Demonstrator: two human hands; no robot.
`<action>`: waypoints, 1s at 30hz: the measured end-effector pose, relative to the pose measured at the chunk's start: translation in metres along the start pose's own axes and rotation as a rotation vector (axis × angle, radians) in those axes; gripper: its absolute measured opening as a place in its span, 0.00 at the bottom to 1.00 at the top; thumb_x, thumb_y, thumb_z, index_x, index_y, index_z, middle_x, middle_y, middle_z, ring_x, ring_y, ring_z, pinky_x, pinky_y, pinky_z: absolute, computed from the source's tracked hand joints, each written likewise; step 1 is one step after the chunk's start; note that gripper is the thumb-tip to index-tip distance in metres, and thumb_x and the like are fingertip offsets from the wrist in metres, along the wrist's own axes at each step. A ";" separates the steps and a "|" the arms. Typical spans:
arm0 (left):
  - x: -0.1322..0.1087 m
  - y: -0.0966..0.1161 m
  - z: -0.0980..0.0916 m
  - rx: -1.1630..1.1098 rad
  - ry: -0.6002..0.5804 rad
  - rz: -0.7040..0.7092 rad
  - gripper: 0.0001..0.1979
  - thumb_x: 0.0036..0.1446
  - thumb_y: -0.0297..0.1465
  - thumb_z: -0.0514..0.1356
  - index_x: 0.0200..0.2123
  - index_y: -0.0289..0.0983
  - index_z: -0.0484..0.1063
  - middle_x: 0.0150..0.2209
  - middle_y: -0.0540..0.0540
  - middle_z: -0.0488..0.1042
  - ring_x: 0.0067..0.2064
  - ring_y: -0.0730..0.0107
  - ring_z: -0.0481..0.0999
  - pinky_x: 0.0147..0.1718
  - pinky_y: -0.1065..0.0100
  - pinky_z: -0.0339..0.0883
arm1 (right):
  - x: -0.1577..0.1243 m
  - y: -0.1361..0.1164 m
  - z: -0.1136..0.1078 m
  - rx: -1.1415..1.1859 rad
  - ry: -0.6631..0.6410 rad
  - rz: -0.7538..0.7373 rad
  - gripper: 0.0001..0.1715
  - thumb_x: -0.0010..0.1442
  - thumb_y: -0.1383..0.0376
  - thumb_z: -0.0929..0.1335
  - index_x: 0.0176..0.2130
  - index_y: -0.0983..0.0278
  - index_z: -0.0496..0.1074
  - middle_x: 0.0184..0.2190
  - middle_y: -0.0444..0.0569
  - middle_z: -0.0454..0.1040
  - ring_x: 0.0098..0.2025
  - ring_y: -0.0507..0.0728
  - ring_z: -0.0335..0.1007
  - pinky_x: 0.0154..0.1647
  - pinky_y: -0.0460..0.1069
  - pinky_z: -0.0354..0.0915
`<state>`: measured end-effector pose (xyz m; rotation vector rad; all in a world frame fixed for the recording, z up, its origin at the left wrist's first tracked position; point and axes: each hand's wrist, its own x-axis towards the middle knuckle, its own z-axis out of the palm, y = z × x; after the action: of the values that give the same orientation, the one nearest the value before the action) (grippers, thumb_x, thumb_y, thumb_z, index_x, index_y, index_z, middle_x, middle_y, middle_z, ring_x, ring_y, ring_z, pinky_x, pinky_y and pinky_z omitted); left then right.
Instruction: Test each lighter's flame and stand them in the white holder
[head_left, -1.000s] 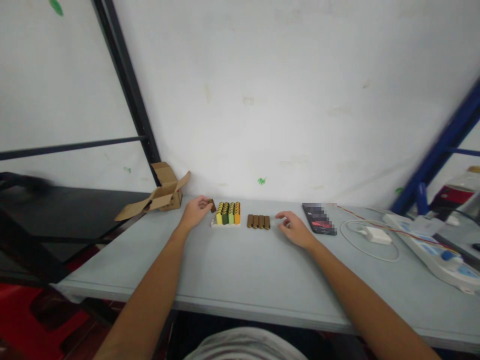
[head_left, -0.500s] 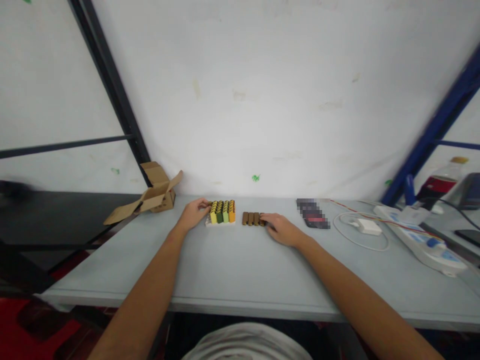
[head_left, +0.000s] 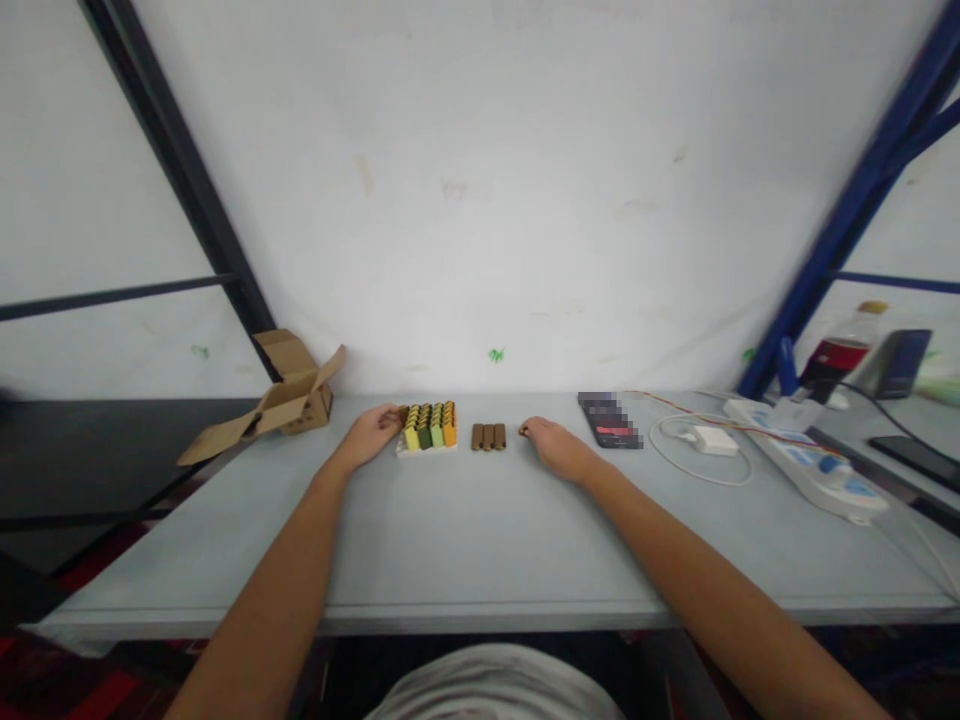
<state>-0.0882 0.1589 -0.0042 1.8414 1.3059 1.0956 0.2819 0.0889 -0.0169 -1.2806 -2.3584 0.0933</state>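
A white tray [head_left: 427, 452] holds rows of small upright blocks [head_left: 431, 428], yellow, dark green, light green and orange, with black-and-yellow tops. My left hand [head_left: 369, 437] is at the tray's left side, its fingers curled against a brown piece [head_left: 403, 411] at the back left corner; whether that piece is gripped or only touched is hard to see. To the right of the tray, three brown bars [head_left: 488, 437] lie side by side on the table. Further right, my right hand [head_left: 556, 448] pinches another brown bar [head_left: 523, 431], mostly hidden by the fingers.
An opened cardboard box [head_left: 296, 395] stands at the table's back left. A phone with a blurred screen [head_left: 611, 420] lies right of my right hand. Beyond it are a white charger [head_left: 712, 440] with cables, a power strip [head_left: 817, 480] and a drink bottle [head_left: 844, 350].
My right hand has drawn one brown bar rightward away from the row, leaving three lying together. My left hand stays by the tray. The whole view has shifted slightly.
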 end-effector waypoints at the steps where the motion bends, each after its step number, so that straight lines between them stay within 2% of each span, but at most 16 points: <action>1: 0.000 0.000 0.000 -0.001 0.010 -0.005 0.21 0.42 0.42 0.64 0.38 0.36 0.74 0.38 0.42 0.82 0.42 0.55 0.80 0.47 0.57 0.71 | 0.000 -0.001 -0.001 0.033 0.033 0.017 0.13 0.69 0.70 0.58 0.45 0.69 0.69 0.43 0.59 0.74 0.43 0.57 0.70 0.49 0.52 0.63; 7: -0.001 0.001 0.001 -0.013 0.053 -0.066 0.22 0.42 0.36 0.63 0.43 0.37 0.70 0.34 0.46 0.81 0.39 0.57 0.81 0.44 0.58 0.73 | -0.003 -0.007 -0.012 0.361 0.350 0.127 0.12 0.67 0.64 0.58 0.38 0.64 0.68 0.29 0.46 0.70 0.32 0.54 0.65 0.38 0.50 0.61; 10: -0.002 0.001 0.000 -0.009 0.072 -0.082 0.24 0.42 0.33 0.61 0.46 0.36 0.69 0.35 0.46 0.81 0.40 0.58 0.81 0.45 0.58 0.73 | -0.003 -0.004 -0.016 0.578 0.419 0.194 0.11 0.64 0.59 0.62 0.35 0.63 0.67 0.27 0.43 0.67 0.30 0.53 0.63 0.34 0.49 0.60; 14: -0.002 -0.001 0.000 -0.025 0.078 -0.087 0.26 0.41 0.32 0.62 0.47 0.36 0.69 0.35 0.46 0.81 0.39 0.57 0.82 0.45 0.58 0.74 | -0.001 0.000 -0.020 0.978 0.423 0.179 0.15 0.62 0.53 0.64 0.37 0.62 0.64 0.30 0.45 0.71 0.28 0.52 0.66 0.29 0.47 0.62; 16: -0.002 -0.002 0.000 -0.031 0.074 -0.084 0.27 0.40 0.32 0.62 0.48 0.36 0.69 0.35 0.47 0.81 0.39 0.57 0.82 0.45 0.58 0.74 | -0.001 0.001 -0.023 1.089 0.441 0.194 0.14 0.59 0.54 0.66 0.36 0.62 0.64 0.25 0.41 0.68 0.23 0.49 0.61 0.22 0.45 0.57; 19: -0.001 -0.005 0.000 -0.026 0.074 -0.084 0.27 0.41 0.32 0.62 0.48 0.36 0.69 0.35 0.47 0.81 0.39 0.57 0.81 0.44 0.58 0.74 | -0.003 0.000 -0.027 1.128 0.455 0.273 0.14 0.58 0.54 0.65 0.30 0.63 0.65 0.16 0.36 0.58 0.16 0.47 0.49 0.17 0.44 0.45; 23: 0.001 -0.008 -0.001 -0.013 0.065 -0.077 0.27 0.41 0.34 0.62 0.48 0.36 0.70 0.35 0.46 0.81 0.41 0.56 0.81 0.45 0.58 0.73 | -0.007 -0.003 -0.032 1.062 0.441 0.374 0.18 0.59 0.53 0.62 0.24 0.61 0.59 0.12 0.35 0.53 0.14 0.46 0.44 0.14 0.44 0.41; 26: 0.002 -0.011 -0.001 -0.014 0.048 -0.076 0.26 0.41 0.36 0.63 0.47 0.36 0.70 0.35 0.45 0.81 0.41 0.55 0.81 0.45 0.57 0.73 | -0.007 -0.008 -0.034 1.040 0.449 0.376 0.13 0.57 0.55 0.63 0.30 0.59 0.57 0.12 0.33 0.55 0.13 0.47 0.45 0.14 0.43 0.42; 30: 0.004 -0.014 -0.001 -0.028 0.036 -0.060 0.26 0.41 0.39 0.65 0.46 0.36 0.71 0.36 0.45 0.82 0.41 0.54 0.81 0.46 0.57 0.72 | -0.010 -0.018 -0.036 1.111 0.332 0.345 0.10 0.57 0.58 0.61 0.38 0.57 0.55 0.13 0.30 0.54 0.14 0.48 0.46 0.15 0.42 0.41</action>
<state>-0.0947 0.1668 -0.0146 1.7587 1.3511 1.1145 0.2874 0.0651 0.0168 -0.9629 -1.3575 1.0360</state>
